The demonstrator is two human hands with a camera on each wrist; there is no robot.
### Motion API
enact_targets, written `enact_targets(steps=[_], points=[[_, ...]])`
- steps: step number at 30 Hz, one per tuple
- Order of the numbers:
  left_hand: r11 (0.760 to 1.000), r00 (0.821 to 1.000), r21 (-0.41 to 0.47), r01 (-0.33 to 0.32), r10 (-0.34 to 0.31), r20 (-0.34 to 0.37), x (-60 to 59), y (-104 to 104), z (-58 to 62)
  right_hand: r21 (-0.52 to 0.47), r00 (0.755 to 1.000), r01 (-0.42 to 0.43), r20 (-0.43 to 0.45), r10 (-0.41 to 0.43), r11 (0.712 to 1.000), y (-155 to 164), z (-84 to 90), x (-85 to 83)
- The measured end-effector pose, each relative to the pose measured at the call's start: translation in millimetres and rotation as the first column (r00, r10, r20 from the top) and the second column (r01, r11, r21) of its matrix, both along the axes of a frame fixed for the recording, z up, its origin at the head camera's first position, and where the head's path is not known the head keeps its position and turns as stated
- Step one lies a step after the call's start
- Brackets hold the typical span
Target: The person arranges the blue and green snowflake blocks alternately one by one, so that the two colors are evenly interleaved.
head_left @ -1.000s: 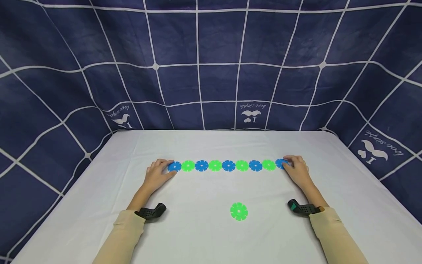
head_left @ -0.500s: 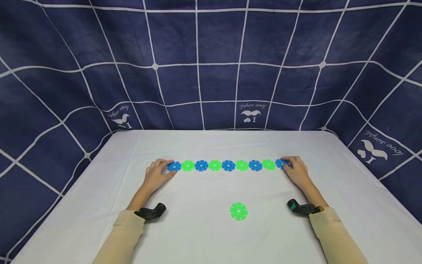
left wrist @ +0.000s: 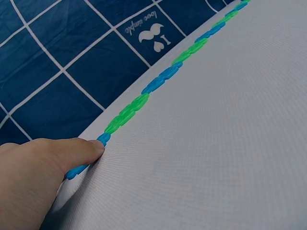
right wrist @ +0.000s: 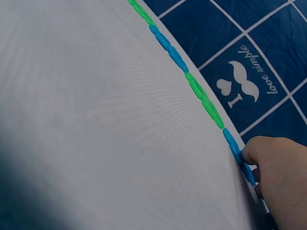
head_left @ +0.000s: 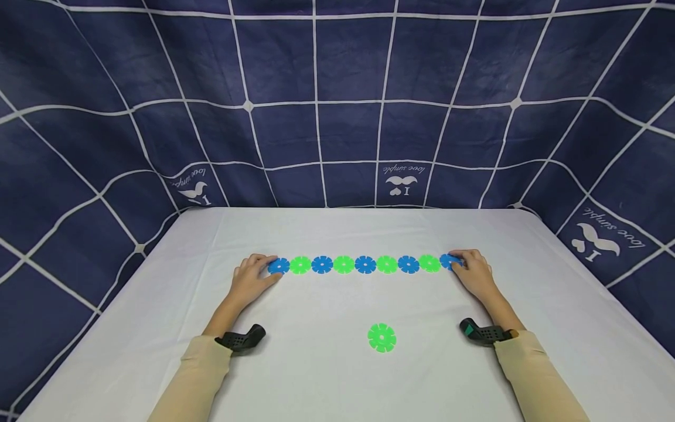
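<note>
A straight row of flat notched discs (head_left: pixel 365 264), alternating blue and green, lies across the white table (head_left: pixel 316 375). My left hand (head_left: pixel 253 275) rests at the row's left end, thumb and forefinger touching the end blue disc (head_left: pixel 278 266). In the left wrist view the thumb (left wrist: pixel 81 148) lies against that blue disc (left wrist: pixel 76 170). My right hand (head_left: pixel 473 271) rests at the right end, its fingers on the last blue disc (head_left: pixel 449 261). The right wrist view shows the thumb (right wrist: pixel 254 151) touching that disc (right wrist: pixel 234 146). A single green disc (head_left: pixel 382 338) lies apart, nearer to me.
A dark blue cloth with a white grid (head_left: pixel 337 117) hangs behind and around the table. Black wrist mounts (head_left: pixel 242 339) (head_left: pixel 482 332) sit on both forearms, over beige sleeves.
</note>
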State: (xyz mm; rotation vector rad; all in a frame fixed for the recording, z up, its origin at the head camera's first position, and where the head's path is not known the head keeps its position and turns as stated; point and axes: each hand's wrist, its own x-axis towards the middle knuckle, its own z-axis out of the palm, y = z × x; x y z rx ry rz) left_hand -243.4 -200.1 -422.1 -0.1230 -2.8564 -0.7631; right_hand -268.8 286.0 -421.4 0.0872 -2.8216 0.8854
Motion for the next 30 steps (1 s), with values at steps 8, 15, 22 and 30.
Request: enact_targets(steps=[8,15,22,30], points=[[1.000,1.000,0.006,0.004,-0.004,-0.006,0.8,-0.5,0.1,0.002,1.000,0.003,0.000,-0.003,1.000,0.0,-0.6,0.2],[1.000,1.000,0.015,0.009,-0.009,-0.001,1.1,0.0,0.6,0.002,1.000,0.002,-0.004,-0.002,1.000,0.0,-0.3,0.6],[1.000,1.000,0.014,0.001,-0.001,0.006,0.3,1.1,1.3,-0.001,1.000,0.001,-0.011,-0.001,1.000,0.5,0.2,0.8],[1.000,1.000,0.008,0.002,-0.002,0.007,0.9,1.0,1.1,-0.063,0.994,0.005,-0.112,-0.012,0.998,-0.4,-3.3,0.4]])
